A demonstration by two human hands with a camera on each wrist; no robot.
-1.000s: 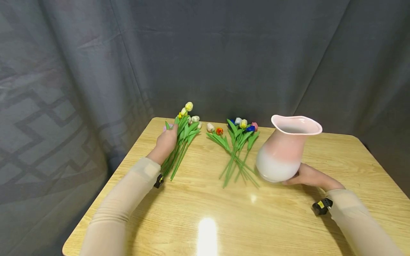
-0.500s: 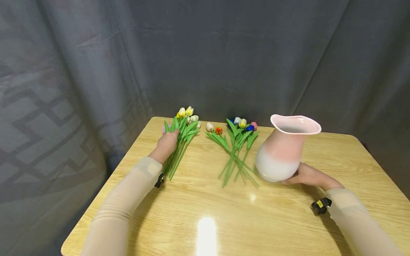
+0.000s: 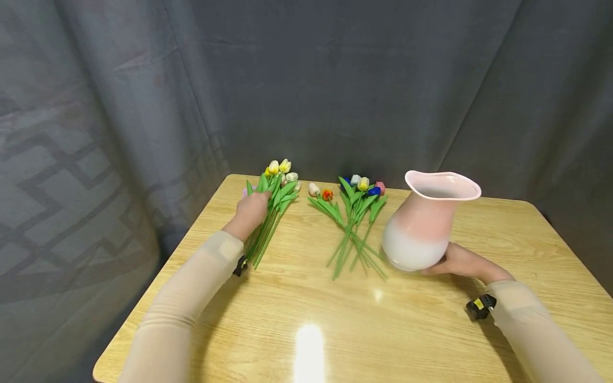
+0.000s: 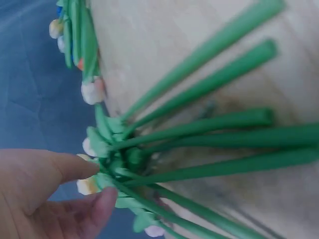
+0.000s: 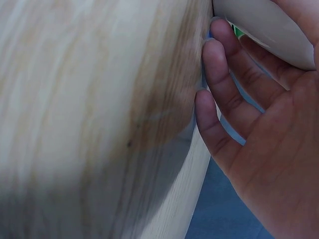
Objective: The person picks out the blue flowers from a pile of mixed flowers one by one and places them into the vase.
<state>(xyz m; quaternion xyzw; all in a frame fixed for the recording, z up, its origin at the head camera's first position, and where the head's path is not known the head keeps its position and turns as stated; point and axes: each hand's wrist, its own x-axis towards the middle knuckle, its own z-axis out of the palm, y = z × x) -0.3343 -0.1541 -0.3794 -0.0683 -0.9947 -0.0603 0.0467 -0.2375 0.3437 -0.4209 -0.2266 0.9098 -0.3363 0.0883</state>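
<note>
My left hand (image 3: 250,211) is over a bunch of artificial tulips (image 3: 282,199) with white, yellow and purple heads, lying at the table's left back. In the left wrist view, the thumb and a finger of the left hand (image 4: 47,191) pinch in among green leaves (image 4: 112,162); which tulip they hold is partly hidden. My right hand (image 3: 466,264) grips the lower right side of a pink and white vase (image 3: 421,229). Only a piece of the vase (image 5: 271,30) shows in the right wrist view, beside the fingers; its mouth faces up.
Between the hands lies a second bunch of tulips (image 3: 354,213), with blue, yellow, pink, orange and white heads and crossed stems. The wooden table (image 3: 364,330) has rounded corners. A dark grey curtain (image 3: 335,80) hangs right behind its back edge.
The raised yellow and white tulip heads at my left hand have dropped slightly onto the bunch. The left hand has shifted a little. My right hand and the vase stay put.
</note>
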